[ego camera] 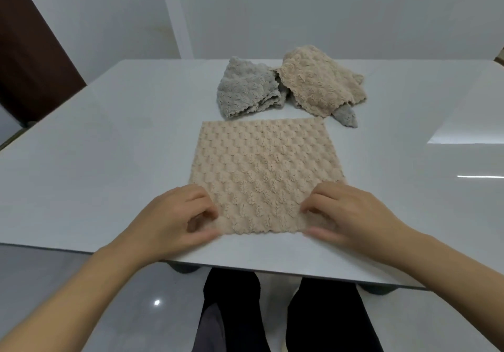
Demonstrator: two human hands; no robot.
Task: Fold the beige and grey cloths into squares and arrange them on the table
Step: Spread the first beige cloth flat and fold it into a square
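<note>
A beige textured cloth [266, 171] lies spread flat on the white table [103, 139], close to the front edge. My left hand [174, 215] pinches its near left corner and my right hand [351, 210] pinches its near right corner. Behind it lies a crumpled grey cloth [245, 92]. To the right of that, a second beige cloth [319, 81] is heaped over another grey cloth, of which only a tip [347, 117] pokes out.
The table's front edge [245, 267] runs just below my hands, with my dark-clothed legs [283, 313] under it. A dark brown door [30, 51] stands at the far left. A pale wall is behind the table.
</note>
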